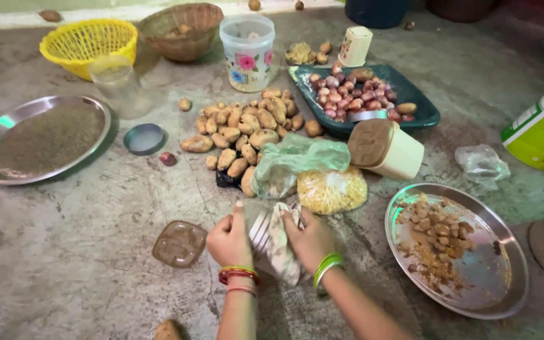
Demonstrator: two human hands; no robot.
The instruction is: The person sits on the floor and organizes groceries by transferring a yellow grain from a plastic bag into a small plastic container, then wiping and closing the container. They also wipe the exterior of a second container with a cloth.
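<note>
While both hands are working low on the floor, the left hand (229, 242) and right hand (310, 239) are clasping a crumpled plastic packet (275, 242) between them, upright.

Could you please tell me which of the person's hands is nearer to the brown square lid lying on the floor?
Left. The left hand is just right of the brown square lid; the right hand is farther right, beyond the packet both hands hold.

You work seated on a bare concrete floor (83, 252), grey, stained and finely cracked. Ahead of your grip, at the far edge, a pale raised ledge (127, 12) runs along it. Light is soft, greenish and even.
</note>
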